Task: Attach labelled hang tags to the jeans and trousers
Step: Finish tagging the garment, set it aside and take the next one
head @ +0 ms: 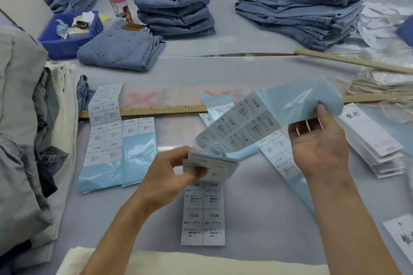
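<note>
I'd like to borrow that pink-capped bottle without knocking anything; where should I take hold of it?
Grip the pink-capped bottle around its clear middle, coming from the left front. It stands upright, with the jeans stack crowding its right and folded jeans in front.

The room is evenly bright, with soft light that seems to come from above. On the pale grey desk point(257, 207) the shadows are weak and short. The glossy light-blue backing paper of the label strips point(138, 154) shows white glare patches. The wide lens bends the long wooden ruler point(348, 60) and the far edges of the picture. Small print on the labels is slightly soft, and the stacked blue denim jeans point(176, 9) far behind look a little blurred.
</note>
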A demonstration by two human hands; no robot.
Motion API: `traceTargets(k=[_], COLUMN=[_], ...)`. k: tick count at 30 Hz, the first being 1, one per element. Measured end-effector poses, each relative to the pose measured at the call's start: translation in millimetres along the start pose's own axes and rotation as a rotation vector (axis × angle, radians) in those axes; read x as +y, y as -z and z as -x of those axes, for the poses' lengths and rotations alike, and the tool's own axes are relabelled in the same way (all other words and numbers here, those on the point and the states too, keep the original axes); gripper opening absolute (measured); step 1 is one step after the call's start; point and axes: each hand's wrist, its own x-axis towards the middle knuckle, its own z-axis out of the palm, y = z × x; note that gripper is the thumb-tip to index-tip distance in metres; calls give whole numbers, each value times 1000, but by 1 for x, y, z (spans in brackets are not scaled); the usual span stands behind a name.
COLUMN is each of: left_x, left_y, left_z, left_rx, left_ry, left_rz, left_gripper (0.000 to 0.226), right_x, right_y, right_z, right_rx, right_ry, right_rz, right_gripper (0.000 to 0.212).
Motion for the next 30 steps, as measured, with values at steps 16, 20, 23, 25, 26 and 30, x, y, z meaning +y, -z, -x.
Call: traceTargets(k=[16,20,23,25,26,30], left_x=[-25,-33,-41,-44,-45,-45], left_y=[19,10,-5,-9,-10,-9], left_z=[55,22,-3,-17,-22,-40], left_rx=[-330,206,235,238,234,237], left_ry=[156,184,251,253,242,158], left_rz=[-135,-184,-220,-145,-110,-92], left_gripper=[55,44,54,48,38,12], right_x=[32,47,62,70,73,79], right_y=[17,20,23,24,25,24], right_z=[-14,-14,-8,-3,-2,1], right_rx=[-59,-169,-371,-498,-556,-688], right_ry=[-3,29,-96,-164,-175,-131], right_rz=[309,733,1086,1232,1263,1245], right_gripper=[15,17,19,23,24,18])
